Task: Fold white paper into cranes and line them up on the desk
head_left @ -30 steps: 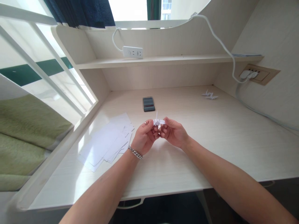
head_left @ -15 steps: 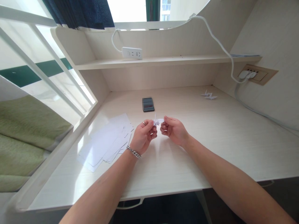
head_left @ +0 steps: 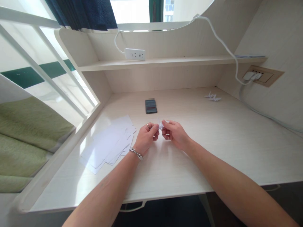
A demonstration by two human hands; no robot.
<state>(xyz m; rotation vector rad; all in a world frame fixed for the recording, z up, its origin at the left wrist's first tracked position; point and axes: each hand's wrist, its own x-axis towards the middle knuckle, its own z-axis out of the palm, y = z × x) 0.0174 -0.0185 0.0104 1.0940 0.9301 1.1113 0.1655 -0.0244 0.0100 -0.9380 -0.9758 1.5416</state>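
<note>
A small folded white paper piece [head_left: 160,125] is pinched between both hands above the middle of the desk. My left hand [head_left: 147,135], with a ring and a chain bracelet, grips its left side between thumb and fingers. On the right side, my right hand [head_left: 174,132] holds it the same way, its fingertips covering part of the paper. The two hands are close together, and a thin point of the paper sticks up between them.
White paper sheets [head_left: 111,138] lie spread at the left of the desk [head_left: 224,138]. A dark phone [head_left: 151,106] is beyond my hands. Folded paper cranes [head_left: 213,97] sit at the back right. A power strip [head_left: 134,54] and white cable [head_left: 222,44] are on the shelf.
My right hand's fingertips have shifted left along the paper, closer to my left hand. Less of the paper shows between them.
</note>
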